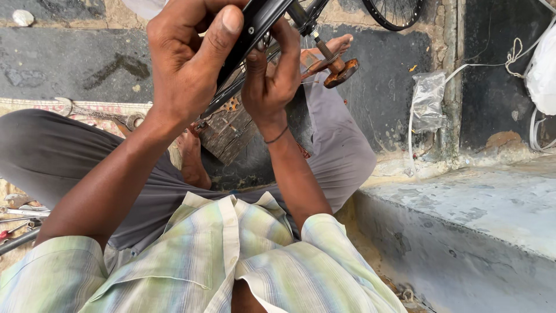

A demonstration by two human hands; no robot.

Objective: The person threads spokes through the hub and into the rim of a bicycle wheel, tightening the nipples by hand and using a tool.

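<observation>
A striped shirt (231, 261) fills the foreground as the left hand (185, 58) and right hand (269, 81), close together, clamp a black bicycle rim (255, 29) above a wooden block (229, 130); the right's fingers perhaps work a spoke nipple.

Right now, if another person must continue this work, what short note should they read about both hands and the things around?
Left hand: grip closed around the black bicycle frame tube, thumb on top.
Right hand: fingers pinched on a small part under the same tube; the part itself is hidden.
Wooden block stands below the hands, between the feet.
Rusty pedal sits to the right of the hands.
Wrench lies on the mat at left.
Wheel rim is at the top.
Done and left: cannot tell from this view.
</observation>
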